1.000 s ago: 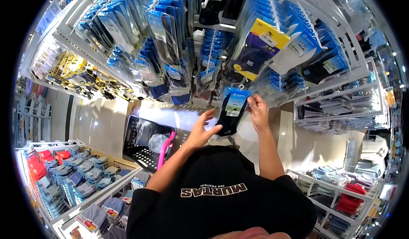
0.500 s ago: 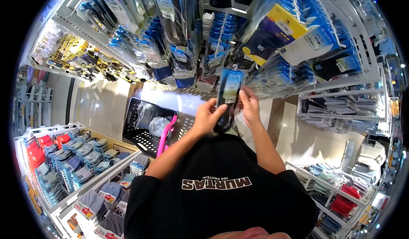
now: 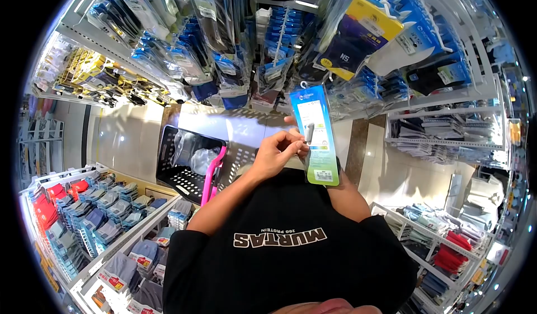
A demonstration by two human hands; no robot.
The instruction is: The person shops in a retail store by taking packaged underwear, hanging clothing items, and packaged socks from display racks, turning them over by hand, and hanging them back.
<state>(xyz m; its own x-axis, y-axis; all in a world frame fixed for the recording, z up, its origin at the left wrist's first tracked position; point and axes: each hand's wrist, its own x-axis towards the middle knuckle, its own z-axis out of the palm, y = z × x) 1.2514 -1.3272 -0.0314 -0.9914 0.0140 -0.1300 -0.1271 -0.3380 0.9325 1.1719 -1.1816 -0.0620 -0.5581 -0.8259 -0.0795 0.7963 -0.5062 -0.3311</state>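
A long blue-and-green hang-card package (image 3: 320, 163) with a small hook at its top faces me with its printed back. My right hand (image 3: 337, 181) holds it from behind; the card hides most of that hand, and fingertips show past its left edge. My left hand (image 3: 278, 153) is closed in a pinch at the left edge of the card. A small grey piece (image 3: 310, 133) lies by those fingertips, and I cannot make out whether they grip it or the card.
Packages (image 3: 224, 62) hang on hooks ahead, including a yellow-and-purple one (image 3: 358, 37). A black basket (image 3: 184, 185) with a pink handle (image 3: 211, 174) holds clear plastic bags at left. Racks of folded goods (image 3: 106, 213) stand at left and right (image 3: 442, 247).
The package has turned from its dark front to its printed back. My right hand has gone behind it, and my left hand has moved from holding its side to a pinch at its edge.
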